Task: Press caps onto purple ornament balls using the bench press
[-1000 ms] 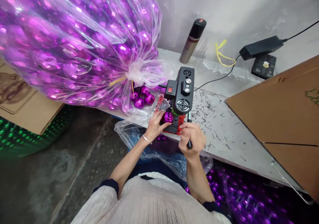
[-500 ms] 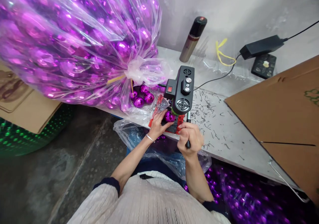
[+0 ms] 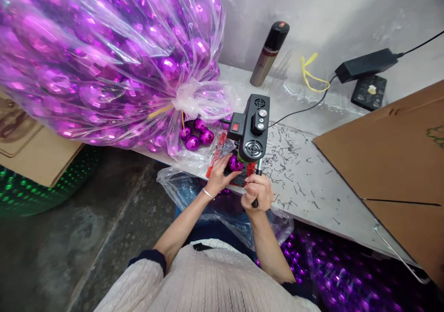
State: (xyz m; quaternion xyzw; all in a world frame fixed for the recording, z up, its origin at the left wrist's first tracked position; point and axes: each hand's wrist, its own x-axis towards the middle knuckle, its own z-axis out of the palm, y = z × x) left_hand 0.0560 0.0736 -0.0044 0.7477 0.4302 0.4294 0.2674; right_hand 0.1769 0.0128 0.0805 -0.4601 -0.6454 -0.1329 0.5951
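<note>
Evidently, good work here rests on a steady ball: the purple ball (image 3: 236, 163) sits at the near end of the black machine (image 3: 255, 127), partly beneath its head, and should be kept square there while the lever (image 3: 259, 166) is worked smoothly, without jerking. The thumb is best kept out from under the head.

The left hand (image 3: 218, 172) is partly open, fingers along the ball's left side and thumb spread toward its near side, seemingly steadying it; its forearm slants in from the near left. The right hand (image 3: 258, 192) is curled closed round the lever's dark grip, to the right of the ball, its forearm leaning slightly left as it reaches far over the table's near edge (image 3: 301, 217).
</note>
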